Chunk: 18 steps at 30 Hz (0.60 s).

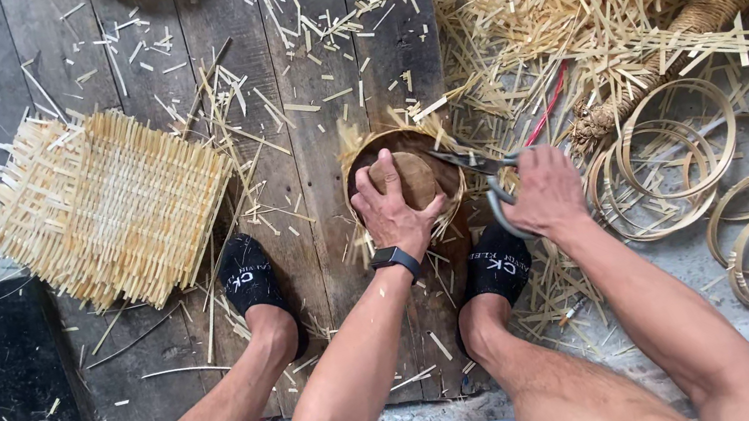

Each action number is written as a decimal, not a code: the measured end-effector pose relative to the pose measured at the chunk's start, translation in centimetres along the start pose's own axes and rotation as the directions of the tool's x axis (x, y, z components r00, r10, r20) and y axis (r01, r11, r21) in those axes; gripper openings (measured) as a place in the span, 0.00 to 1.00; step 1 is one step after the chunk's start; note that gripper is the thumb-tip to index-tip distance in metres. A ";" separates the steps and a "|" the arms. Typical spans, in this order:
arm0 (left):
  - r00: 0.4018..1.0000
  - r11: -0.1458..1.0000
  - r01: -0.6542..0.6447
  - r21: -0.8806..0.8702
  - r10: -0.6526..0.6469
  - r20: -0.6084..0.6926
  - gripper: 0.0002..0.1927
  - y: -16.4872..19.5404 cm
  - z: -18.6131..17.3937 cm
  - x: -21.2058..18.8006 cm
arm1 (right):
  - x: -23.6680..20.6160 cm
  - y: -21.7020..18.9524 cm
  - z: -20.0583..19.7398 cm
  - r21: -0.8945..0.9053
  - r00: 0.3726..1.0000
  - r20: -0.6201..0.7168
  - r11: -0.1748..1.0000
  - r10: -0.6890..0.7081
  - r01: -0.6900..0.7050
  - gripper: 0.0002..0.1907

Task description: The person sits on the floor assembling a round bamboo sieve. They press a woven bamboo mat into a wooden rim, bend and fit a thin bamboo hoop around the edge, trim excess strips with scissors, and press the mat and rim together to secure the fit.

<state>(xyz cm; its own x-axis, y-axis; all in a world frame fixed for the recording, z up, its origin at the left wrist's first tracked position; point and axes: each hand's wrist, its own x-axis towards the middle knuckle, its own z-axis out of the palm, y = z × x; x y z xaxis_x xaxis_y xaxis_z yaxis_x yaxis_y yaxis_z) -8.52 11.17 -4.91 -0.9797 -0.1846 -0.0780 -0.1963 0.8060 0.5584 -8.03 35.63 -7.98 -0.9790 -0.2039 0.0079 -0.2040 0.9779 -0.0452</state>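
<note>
Trimming stage: left hand (392,210) pressing a round wooden form (412,177) into a small bamboo basket (354,158) on floorboards (123,39) between the feet, right hand (546,192) gripping scissors (479,166) at its rim; remaining stray strip-ends likely need snipping flush.

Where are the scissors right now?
In the head view, the scissors are in the right hand, right of centre, blades at the rim of the small basket the left hand holds.
</note>
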 end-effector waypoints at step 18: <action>0.867 0.913 -0.407 -0.035 0.399 0.298 0.56 -3.3 -3.0 2.1 | 1.7 2.1 2.1 -0.010 0.977 0.203 0.998 -0.064 0.067 0.18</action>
<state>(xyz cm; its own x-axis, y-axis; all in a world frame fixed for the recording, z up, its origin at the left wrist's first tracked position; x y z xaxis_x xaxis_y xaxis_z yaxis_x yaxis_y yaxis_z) -9.76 6.42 -4.42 -0.9400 0.3288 -0.0913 0.2213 0.7910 0.5704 -10.12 37.21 -10.11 -0.9432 -0.2707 -0.1924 -0.2691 0.9625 -0.0347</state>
